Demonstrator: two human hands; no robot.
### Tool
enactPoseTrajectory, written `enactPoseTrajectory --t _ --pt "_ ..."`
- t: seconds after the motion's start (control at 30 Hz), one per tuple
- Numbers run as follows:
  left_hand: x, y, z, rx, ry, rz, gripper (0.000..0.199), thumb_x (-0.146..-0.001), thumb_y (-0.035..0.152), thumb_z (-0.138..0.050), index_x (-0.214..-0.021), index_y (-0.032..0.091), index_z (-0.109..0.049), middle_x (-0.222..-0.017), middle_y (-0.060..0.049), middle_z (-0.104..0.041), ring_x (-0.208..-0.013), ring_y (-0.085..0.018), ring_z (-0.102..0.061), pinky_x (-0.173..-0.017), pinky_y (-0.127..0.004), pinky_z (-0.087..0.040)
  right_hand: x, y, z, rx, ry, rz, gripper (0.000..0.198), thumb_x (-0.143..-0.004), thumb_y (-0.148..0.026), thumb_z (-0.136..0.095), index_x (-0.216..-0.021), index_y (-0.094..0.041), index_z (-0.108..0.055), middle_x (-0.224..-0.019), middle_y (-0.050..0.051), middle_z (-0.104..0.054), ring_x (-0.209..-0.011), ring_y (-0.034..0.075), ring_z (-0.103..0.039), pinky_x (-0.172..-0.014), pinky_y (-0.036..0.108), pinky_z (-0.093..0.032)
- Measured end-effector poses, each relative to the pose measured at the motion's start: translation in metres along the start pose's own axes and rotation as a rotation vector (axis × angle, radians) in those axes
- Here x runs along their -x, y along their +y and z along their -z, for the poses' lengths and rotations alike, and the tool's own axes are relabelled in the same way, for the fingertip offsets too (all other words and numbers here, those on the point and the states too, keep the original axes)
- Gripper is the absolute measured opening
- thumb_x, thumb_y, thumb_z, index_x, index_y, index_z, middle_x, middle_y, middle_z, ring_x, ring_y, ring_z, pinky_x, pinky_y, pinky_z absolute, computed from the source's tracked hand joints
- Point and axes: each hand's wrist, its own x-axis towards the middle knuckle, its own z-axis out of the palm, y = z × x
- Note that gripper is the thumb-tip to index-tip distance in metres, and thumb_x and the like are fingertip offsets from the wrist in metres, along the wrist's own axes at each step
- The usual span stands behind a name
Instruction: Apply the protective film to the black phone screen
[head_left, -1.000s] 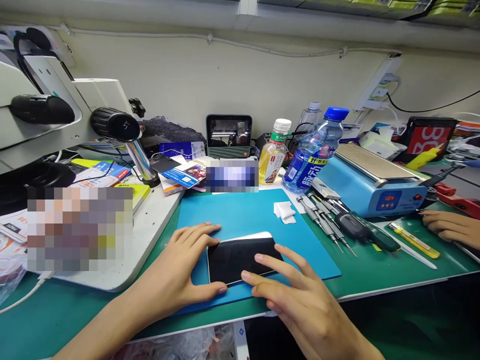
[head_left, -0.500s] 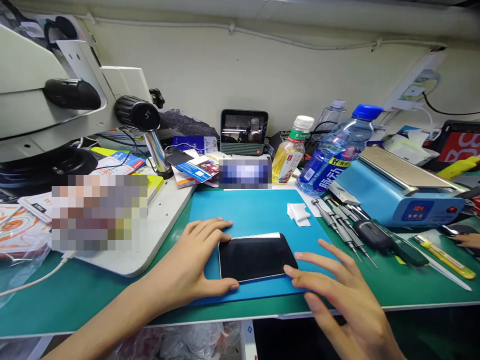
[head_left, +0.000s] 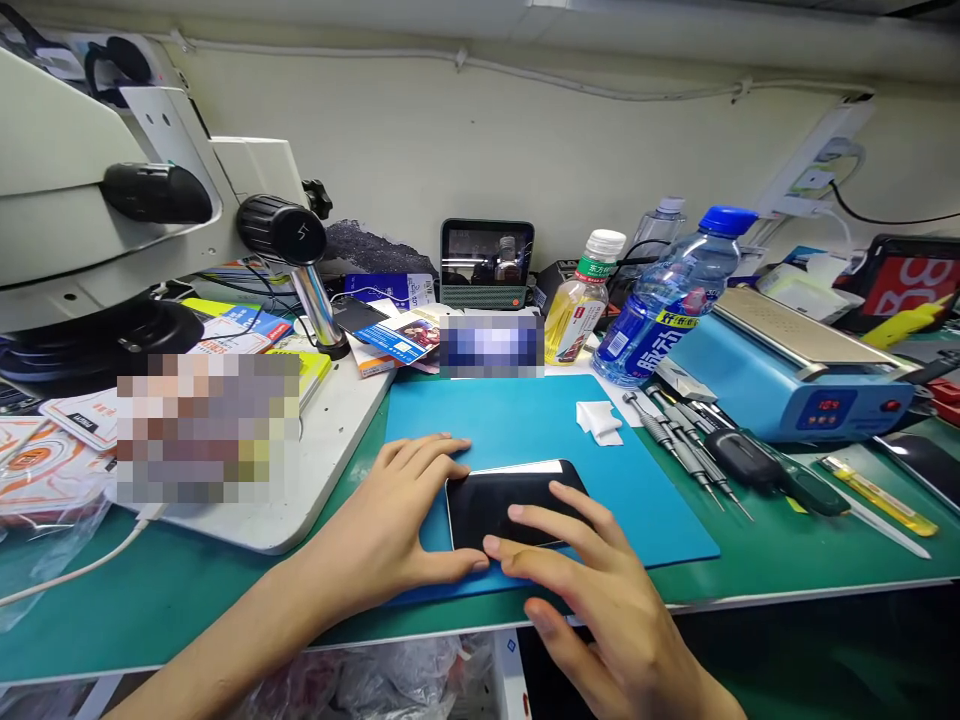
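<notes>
A smartphone point(head_left: 480, 506) with a dark screen lies flat on a blue mat point(head_left: 495, 410). My left hand point(head_left: 397, 515) is closed about its left end, the index finger at the upper corner and the thumb along the near edge. Above the screen, my right hand point(head_left: 600, 580) has its fingers spread and holds nothing. Those fingertips cover part of the phone, and I cannot tell whether they touch the glass. A crumpled white wipe point(head_left: 599, 422) rests on the mat beyond the phone.
To the right lie several screwdrivers point(head_left: 679, 450), a yellow-handled knife point(head_left: 877, 495) and a blue heating plate point(head_left: 802, 375). Two drink bottles, one with a blue cap point(head_left: 660, 310), stand behind. At left is a microscope point(head_left: 90, 200) on a white base point(head_left: 352, 410).
My right hand has moved left, from the phone's right end to over its screen. My left hand stays at the left end. Another person's hand at the far right has gone from view.
</notes>
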Motion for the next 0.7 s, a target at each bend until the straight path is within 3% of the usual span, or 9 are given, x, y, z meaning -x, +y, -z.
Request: enactPoseTrajectory --t 0.17,0.47,0.7 --pt "-0.001 0.003 0.002 0.000 -0.005 0.015 0.058 -0.081 0.049 -0.088 -0.124 0.022 -0.059 -0.158 -0.011 -0.055 -0.148 -0.036 -0.048 -0.118 -0.056 -0.039 0.013 0.014 0.010 0.055 -0.054 0.031 0.033 -0.102 -0.018 -0.058 -0.135 -0.017 -0.063 -0.128 0.002 -0.079 -0.136 0.019 -0.062 -0.133 0.042 -0.023" --pt "-0.001 0.003 0.006 -0.009 -0.024 0.017 0.055 -0.084 0.051 -0.085 -0.124 0.024 -0.060 -0.159 -0.011 -0.054 -0.147 -0.036 -0.048 -0.118 -0.056 -0.040 0.057 0.048 0.042 0.051 0.042 -0.204 0.029 -0.105 -0.021 -0.050 -0.128 -0.026 -0.067 -0.124 -0.002 -0.080 -0.133 0.021 -0.063 -0.128 0.046 -0.030" --pt "0.001 0.002 0.002 -0.006 -0.018 0.028 0.053 -0.085 0.051 -0.083 -0.126 0.025 -0.060 -0.159 -0.010 -0.054 -0.147 -0.038 -0.046 -0.117 -0.060 -0.040 0.050 0.030 0.038 0.072 0.063 -0.156 0.024 -0.100 -0.022 -0.057 -0.122 -0.022 -0.067 -0.126 0.003 -0.079 -0.129 0.024 -0.067 -0.129 0.049 -0.028"
